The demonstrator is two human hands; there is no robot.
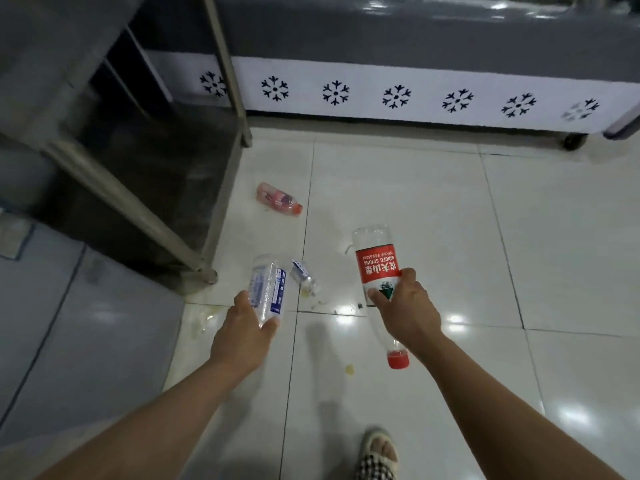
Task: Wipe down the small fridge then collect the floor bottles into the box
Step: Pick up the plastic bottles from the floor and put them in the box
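Left hand (242, 327) curled round blue-labelled clear bottle (268, 287); right hand (405, 306) gripping red-labelled water bottle (377, 268), red cap (398, 360) pointing down. Pink bottle (278, 199) and small crushed bottle (303, 277) lying on white floor tiles (433, 220).

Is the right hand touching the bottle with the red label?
Touching. The head view shows the right hand with fingers and thumb wrapped around the red-label bottle.

My left hand (247, 327): bottle (268, 289) in it, at 10 o'clock.
My right hand (403, 303): second bottle (377, 268), at 1 o'clock.
Floor (433, 209): third bottle (278, 199), at 12 o'clock, beyond both.
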